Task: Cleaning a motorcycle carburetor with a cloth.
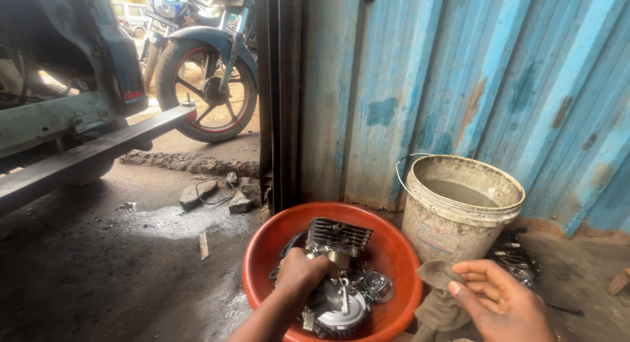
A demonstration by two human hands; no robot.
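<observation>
An orange plastic basin (262, 250) sits on the ground and holds several metal engine parts, among them a finned cylinder head (338, 235) and a round silver cover (341, 309). My left hand (298, 271) reaches into the basin with its fingers closed on a small metal part next to the finned head. My right hand (502, 302) hovers to the right of the basin, palm up, fingers apart and holding nothing. A crumpled grey-brown rag (436, 296) lies just left of it, touching the basin's rim.
A dirty white bucket (453, 230) with murky water stands behind the rag, against a blue corrugated metal wall (499, 86). Dark metal parts (515, 256) lie to the bucket's right. A motorcycle wheel (209, 86), a vehicle's rear (65, 106) and loose stones (197, 192) are at left on wet ground.
</observation>
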